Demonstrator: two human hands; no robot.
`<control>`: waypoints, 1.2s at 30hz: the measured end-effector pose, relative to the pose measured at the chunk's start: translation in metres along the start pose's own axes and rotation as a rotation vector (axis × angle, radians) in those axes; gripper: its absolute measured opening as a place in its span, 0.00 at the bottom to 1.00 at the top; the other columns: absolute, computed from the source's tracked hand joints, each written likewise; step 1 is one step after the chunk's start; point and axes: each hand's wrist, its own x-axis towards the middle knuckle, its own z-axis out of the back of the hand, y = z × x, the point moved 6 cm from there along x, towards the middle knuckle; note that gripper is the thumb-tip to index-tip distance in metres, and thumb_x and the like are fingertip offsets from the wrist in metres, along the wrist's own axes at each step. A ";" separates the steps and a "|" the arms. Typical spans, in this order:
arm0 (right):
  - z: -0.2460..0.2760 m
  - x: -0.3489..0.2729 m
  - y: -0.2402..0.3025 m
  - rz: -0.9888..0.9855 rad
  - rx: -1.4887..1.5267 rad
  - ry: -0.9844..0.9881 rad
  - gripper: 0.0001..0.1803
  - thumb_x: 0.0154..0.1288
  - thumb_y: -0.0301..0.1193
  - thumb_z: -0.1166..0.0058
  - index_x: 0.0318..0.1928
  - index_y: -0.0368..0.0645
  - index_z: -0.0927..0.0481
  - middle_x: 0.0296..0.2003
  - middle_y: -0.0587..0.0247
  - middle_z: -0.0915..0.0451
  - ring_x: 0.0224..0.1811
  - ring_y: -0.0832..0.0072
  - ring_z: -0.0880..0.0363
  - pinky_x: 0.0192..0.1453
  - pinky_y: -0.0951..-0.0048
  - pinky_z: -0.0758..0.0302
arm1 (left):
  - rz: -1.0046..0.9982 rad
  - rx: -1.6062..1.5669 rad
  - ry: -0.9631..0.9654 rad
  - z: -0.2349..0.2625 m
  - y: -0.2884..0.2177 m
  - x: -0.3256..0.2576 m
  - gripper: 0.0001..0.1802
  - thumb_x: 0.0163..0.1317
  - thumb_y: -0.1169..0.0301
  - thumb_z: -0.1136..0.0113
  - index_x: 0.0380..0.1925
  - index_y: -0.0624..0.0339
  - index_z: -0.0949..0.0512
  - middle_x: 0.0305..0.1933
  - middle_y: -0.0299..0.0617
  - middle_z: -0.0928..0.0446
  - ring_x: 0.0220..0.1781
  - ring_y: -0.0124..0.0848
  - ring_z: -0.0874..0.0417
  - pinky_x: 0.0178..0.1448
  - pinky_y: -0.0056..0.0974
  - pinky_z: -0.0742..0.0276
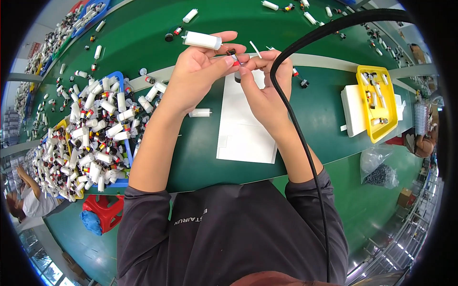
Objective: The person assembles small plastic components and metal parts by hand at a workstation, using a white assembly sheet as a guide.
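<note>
My left hand (193,76) is closed, with a white cylinder in a clear sleeve (202,40) lying across its fingers. Its thumb and fingertips also pinch a small red and black part (235,61). My right hand (268,93) is closed, and its thumb and index finger meet at that same part, partly hiding it. A thin white stick (255,49) pokes up by the right fingers; whether they grip it I cannot tell. Below the hands lies a white sheet (247,128) on the green table. Another white cylinder (200,112) rests next to my left wrist.
At left, a blue bin (125,182) is heaped with white cylinders and small parts. A yellow tray (391,117) with several pieces sits on the right, beside white sheets (352,110). A black cable (298,125) arcs past my right arm. Loose cylinders lie on the far green surface (229,19).
</note>
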 end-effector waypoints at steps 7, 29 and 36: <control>0.012 0.010 0.015 0.054 -0.014 -0.015 0.21 0.62 0.15 0.39 0.52 0.41 0.30 0.40 0.66 0.24 0.45 0.77 0.23 0.55 0.72 0.27 | 0.026 0.035 -0.001 -0.001 -0.002 -0.001 0.24 0.71 0.78 0.46 0.67 0.68 0.32 0.60 0.50 0.23 0.60 0.35 0.18 0.64 0.38 0.22; 0.009 0.013 -0.009 -0.576 0.405 0.176 0.06 0.67 0.23 0.39 0.41 0.34 0.20 0.37 0.62 0.16 0.35 0.84 0.21 0.38 0.81 0.25 | -0.060 0.230 0.056 -0.003 0.001 -0.001 0.22 0.67 0.81 0.39 0.61 0.70 0.25 0.54 0.47 0.18 0.56 0.30 0.16 0.65 0.35 0.22; 0.011 0.012 -0.011 -0.579 0.420 0.131 0.07 0.66 0.24 0.38 0.41 0.34 0.20 0.39 0.61 0.15 0.34 0.85 0.22 0.37 0.82 0.26 | -0.054 0.306 0.068 -0.008 -0.001 -0.006 0.21 0.66 0.82 0.39 0.60 0.69 0.24 0.55 0.46 0.18 0.57 0.31 0.17 0.65 0.35 0.22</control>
